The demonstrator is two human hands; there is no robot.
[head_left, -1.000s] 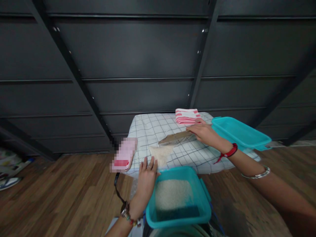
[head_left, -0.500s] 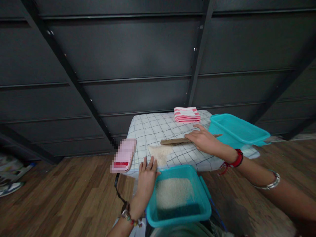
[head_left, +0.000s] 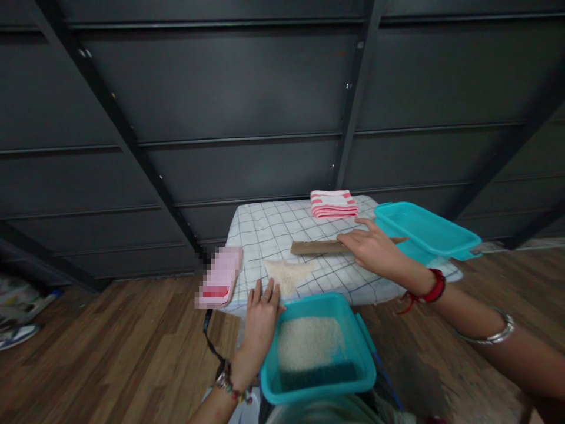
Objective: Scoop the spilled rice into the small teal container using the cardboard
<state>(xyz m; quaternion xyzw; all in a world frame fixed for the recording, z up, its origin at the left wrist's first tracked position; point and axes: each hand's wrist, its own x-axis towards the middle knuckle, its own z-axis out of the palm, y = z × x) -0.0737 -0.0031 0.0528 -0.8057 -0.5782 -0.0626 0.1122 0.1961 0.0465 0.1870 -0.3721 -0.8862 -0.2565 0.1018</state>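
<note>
A small pile of white rice (head_left: 289, 273) lies on the checked cloth of a low table (head_left: 269, 227). My right hand (head_left: 368, 246) is closed on a flat brown cardboard strip (head_left: 315, 247) lying just behind the pile. My left hand (head_left: 261, 311) rests flat, fingers stretched out, at the table's near edge beside the rice. It touches the rim of a teal tub (head_left: 353, 347) that holds more rice and sits below the table edge in front of me.
A second teal tub (head_left: 424, 227), empty, stands at the table's right end. A folded red-and-white striped cloth (head_left: 333, 204) lies at the back. A pink blurred object (head_left: 219, 277) rests on the left corner. Dark metal wall behind, wooden floor around.
My right hand has turned the cardboard strip from slanted to nearly level behind the rice and shifted slightly right. The left hand has stayed put.
</note>
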